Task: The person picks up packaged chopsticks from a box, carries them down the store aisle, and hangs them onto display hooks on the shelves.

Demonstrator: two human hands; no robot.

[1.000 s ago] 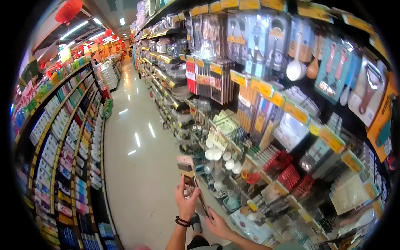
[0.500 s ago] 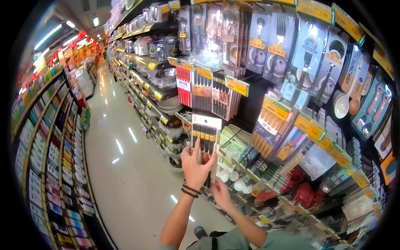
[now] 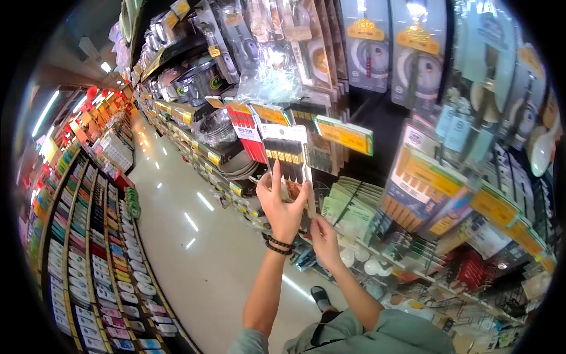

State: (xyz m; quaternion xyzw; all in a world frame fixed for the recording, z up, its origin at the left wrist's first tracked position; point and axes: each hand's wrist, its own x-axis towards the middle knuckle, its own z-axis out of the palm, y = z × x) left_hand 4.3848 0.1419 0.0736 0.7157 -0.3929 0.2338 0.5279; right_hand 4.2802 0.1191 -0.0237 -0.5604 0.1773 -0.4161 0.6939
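Observation:
A pack of black chopsticks with gold bands (image 3: pixel 285 141) is held upright in front of the shelf, its white card top facing me. My left hand (image 3: pixel 282 203), with dark beads at the wrist, is closed around the pack's sides, index finger laid along its front. Lower down, my right hand (image 3: pixel 324 239) pinches the pack's bottom right edge. Just behind it hang a red chopstick pack (image 3: pixel 244 131) and further dark packs (image 3: pixel 319 154), partly hidden by the held one.
Carded utensils (image 3: pixel 365 50) hang above right, over a pack of wooden chopsticks (image 3: pixel 410 183). Yellow price tags (image 3: pixel 344 135) jut out on rails. Pots (image 3: pixel 200 82) line the shelf at left. A tiled aisle (image 3: pixel 183 259) runs beside another stocked shelf (image 3: pixel 100 259).
My view has come closer to the rack. Both hands have brought the chopstick pack up against the hanging packs, so it now overlaps them. Their grip looks the same.

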